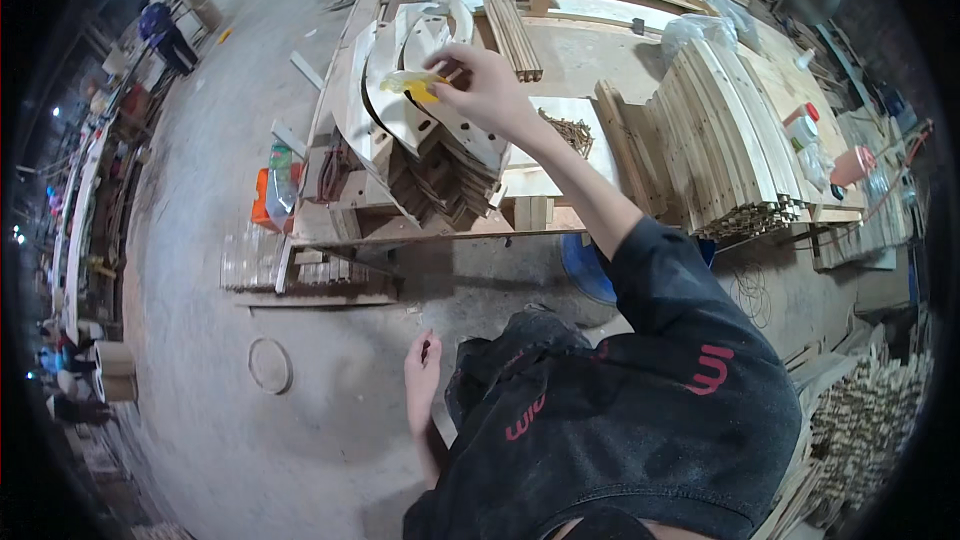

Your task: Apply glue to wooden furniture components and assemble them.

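My right hand [478, 88] reaches over the workbench, its fingers closed round a small translucent and yellow thing, perhaps a plastic bottle [424, 92]; its exact kind is unclear. Under it lies a stack of curved, pale wooden pieces [408, 125] with dark holes and slots, piled near the bench's front edge. My left hand [423, 365] hangs low beside my body, away from the bench. Its fingers are curled in, with a dark spot between them; whether that is a small object or a shadow cannot be made out.
Small wooden pins [568, 130] lie on a white board right of the stack. Farther right stand many wooden slats [715, 145]. An orange container [265, 202] is at the bench's left side, a blue tub [585, 270] beneath. A ring [270, 366] lies on the floor.
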`<state>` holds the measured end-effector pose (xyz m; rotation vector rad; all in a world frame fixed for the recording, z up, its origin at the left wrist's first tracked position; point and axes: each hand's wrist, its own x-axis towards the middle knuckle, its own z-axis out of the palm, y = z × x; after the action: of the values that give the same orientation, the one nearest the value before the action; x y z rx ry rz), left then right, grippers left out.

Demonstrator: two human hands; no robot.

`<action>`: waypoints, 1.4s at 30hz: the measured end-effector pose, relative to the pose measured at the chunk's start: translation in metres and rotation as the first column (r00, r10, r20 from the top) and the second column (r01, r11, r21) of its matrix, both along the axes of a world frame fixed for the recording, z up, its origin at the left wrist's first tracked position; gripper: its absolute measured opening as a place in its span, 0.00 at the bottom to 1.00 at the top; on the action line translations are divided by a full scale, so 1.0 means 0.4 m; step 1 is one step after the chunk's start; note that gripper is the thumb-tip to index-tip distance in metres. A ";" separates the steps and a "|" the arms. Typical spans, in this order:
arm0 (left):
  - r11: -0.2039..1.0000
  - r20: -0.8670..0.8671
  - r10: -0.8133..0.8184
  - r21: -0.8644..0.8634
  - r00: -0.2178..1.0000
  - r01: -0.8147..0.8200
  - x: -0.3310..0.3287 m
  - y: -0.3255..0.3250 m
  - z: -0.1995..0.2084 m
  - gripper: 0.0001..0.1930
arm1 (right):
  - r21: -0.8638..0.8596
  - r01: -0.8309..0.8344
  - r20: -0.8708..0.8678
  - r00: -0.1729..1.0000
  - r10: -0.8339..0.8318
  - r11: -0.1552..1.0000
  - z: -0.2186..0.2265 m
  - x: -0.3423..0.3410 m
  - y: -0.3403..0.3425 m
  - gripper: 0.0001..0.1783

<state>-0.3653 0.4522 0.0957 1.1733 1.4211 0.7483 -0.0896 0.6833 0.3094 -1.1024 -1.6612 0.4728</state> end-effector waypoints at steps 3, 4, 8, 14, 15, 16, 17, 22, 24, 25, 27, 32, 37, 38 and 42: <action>0.986 0.168 -0.167 0.022 0.972 0.165 -0.011 0.094 0.106 0.19 | -0.212 -0.197 -0.346 0.931 0.115 0.957 0.031 -0.024 -0.120 0.16; 0.986 0.176 -0.165 0.016 0.971 0.165 -0.008 0.121 0.137 0.19 | -0.270 -0.267 -0.441 0.888 0.128 0.925 0.038 -0.039 -0.169 0.17; 0.923 0.435 -0.376 0.247 0.818 0.293 0.053 0.203 0.289 0.19 | -0.427 -0.391 -0.637 0.770 0.036 0.815 0.019 -0.119 -0.319 0.17; 0.898 0.414 -0.403 0.354 0.816 0.263 0.111 0.264 0.386 0.20 | -0.512 -0.286 -0.642 0.754 -0.140 0.810 -0.033 -0.172 -0.401 0.17; 0.900 0.420 -0.399 0.347 0.815 0.262 0.113 0.273 0.382 0.20 | -0.518 -0.200 -0.606 0.772 -0.191 0.831 -0.032 -0.171 -0.404 0.17; 0.878 0.386 -0.420 0.402 0.821 0.260 0.113 0.279 0.377 0.20 | -0.495 -0.183 -0.582 0.796 -0.168 0.849 -0.025 -0.172 -0.408 0.15; 0.852 0.351 -0.437 0.456 0.828 0.257 0.111 0.281 0.371 0.20 | -0.503 -0.183 -0.578 0.798 -0.171 0.845 -0.022 -0.172 -0.410 0.15; 0.915 0.607 -0.401 0.303 0.686 0.266 0.120 0.271 0.394 0.17 | -0.509 -0.163 -0.398 0.915 -0.063 0.845 -0.018 -0.155 -0.406 0.13; 0.904 0.540 -0.401 0.363 0.740 0.225 0.128 0.270 0.390 0.16 | -0.492 -0.215 -0.334 0.941 0.045 0.844 -0.007 -0.150 -0.402 0.14; 0.913 0.545 -0.377 0.353 0.749 0.203 0.134 0.268 0.387 0.16 | -0.501 -0.235 -0.334 0.940 0.064 0.833 -0.012 -0.148 -0.400 0.14; 0.886 0.436 -0.395 0.415 0.809 0.208 0.146 0.265 0.391 0.16 | -0.505 -0.243 -0.293 0.951 0.101 0.828 -0.017 -0.142 -0.397 0.15; 0.817 0.151 -0.270 0.559 0.951 0.143 0.162 0.261 0.411 0.17 | -0.547 -0.229 -0.183 0.971 0.152 0.805 -0.023 -0.101 -0.361 0.16; 0.825 -0.021 -0.215 0.532 0.976 0.193 0.161 0.240 0.412 0.15 | -0.505 -0.240 0.028 0.955 0.294 0.829 -0.017 -0.100 -0.326 0.14; 0.807 0.034 -0.188 0.575 0.982 0.135 0.167 0.235 0.408 0.14 | -0.507 -0.254 0.043 0.947 0.319 0.824 -0.017 -0.100 -0.321 0.13; 0.792 0.160 -0.115 0.611 0.980 -0.007 0.175 0.220 0.404 0.12 | -0.515 -0.346 0.042 0.903 0.427 0.784 -0.018 -0.104 -0.298 0.13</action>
<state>-0.2953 0.5400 0.2573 1.5747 0.9949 1.3058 -0.1311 0.5640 0.3024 -1.1797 -1.9789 1.1659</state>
